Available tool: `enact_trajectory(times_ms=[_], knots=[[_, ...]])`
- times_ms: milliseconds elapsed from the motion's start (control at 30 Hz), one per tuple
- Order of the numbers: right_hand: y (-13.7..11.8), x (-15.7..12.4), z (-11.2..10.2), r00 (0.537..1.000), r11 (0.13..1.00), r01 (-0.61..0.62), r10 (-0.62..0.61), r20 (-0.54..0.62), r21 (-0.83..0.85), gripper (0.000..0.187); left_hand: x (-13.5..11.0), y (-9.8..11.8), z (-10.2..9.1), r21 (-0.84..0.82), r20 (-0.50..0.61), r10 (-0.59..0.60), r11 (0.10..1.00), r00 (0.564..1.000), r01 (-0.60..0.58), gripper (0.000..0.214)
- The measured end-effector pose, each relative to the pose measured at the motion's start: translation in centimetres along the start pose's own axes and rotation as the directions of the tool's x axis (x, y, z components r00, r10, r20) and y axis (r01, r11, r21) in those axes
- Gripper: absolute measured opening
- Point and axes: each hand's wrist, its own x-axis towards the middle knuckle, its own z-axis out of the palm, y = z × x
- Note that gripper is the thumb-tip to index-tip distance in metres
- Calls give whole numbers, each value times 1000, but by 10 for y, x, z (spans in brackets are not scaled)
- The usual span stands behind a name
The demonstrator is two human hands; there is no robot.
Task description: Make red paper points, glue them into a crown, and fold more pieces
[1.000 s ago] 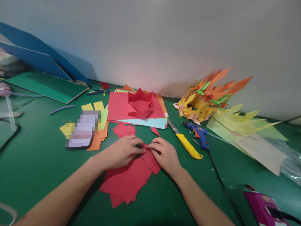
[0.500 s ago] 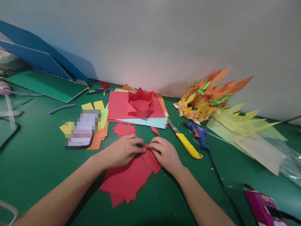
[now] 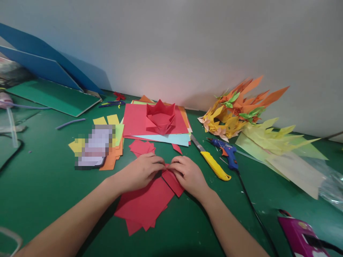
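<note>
My left hand (image 3: 148, 167) and my right hand (image 3: 186, 174) meet over a small folded piece of red paper (image 3: 173, 182). The fingers of both hands are closed on its far edge, which they partly hide. Beneath it lies a loose pile of red paper sheets (image 3: 146, 203) on the green table. Just beyond my left hand are smaller red paper pieces (image 3: 142, 147), and a red scrap (image 3: 177, 148) lies beyond my right. Farther back, a red folded paper crown (image 3: 160, 119) stands on a stack of coloured paper (image 3: 134, 119).
Right of my hands lie a yellow utility knife (image 3: 215, 166) and a blue glue gun (image 3: 226, 151) with its black cord. Orange and yellow paper crowns (image 3: 241, 103) stand at the back right. A blurred-out phone (image 3: 95, 146) rests on the left, near a green board (image 3: 56, 94).
The folded red paper has flattened, its near edge now straight against the pile. My fingers have closed in slightly along its top; both arms stay nearly in place.
</note>
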Motion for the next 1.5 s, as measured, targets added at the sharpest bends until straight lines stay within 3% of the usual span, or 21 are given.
enact_trajectory(times_ms=[333,500,833,1167,1500], knots=[[-7,-2,-4,1000,1000,4,-4,6,28,27,4,6,-1,32,1,-18,999,1000,18,32],[-6,-1,-3,1000,999,5,-4,21,-52,31,6,7,-1,43,-4,-10,999,1000,10,32],[1,-5,-6,997,997,-14,8,-75,-78,38,4,9,0,60,22,-29,998,999,27,32],[-1,-5,-1,970,989,-140,145,-194,37,22,0,7,6,136,22,-33,990,999,29,37],[-3,0,4,975,979,-200,203,-86,37,5,1,8,3,128,47,-33,991,998,27,39]])
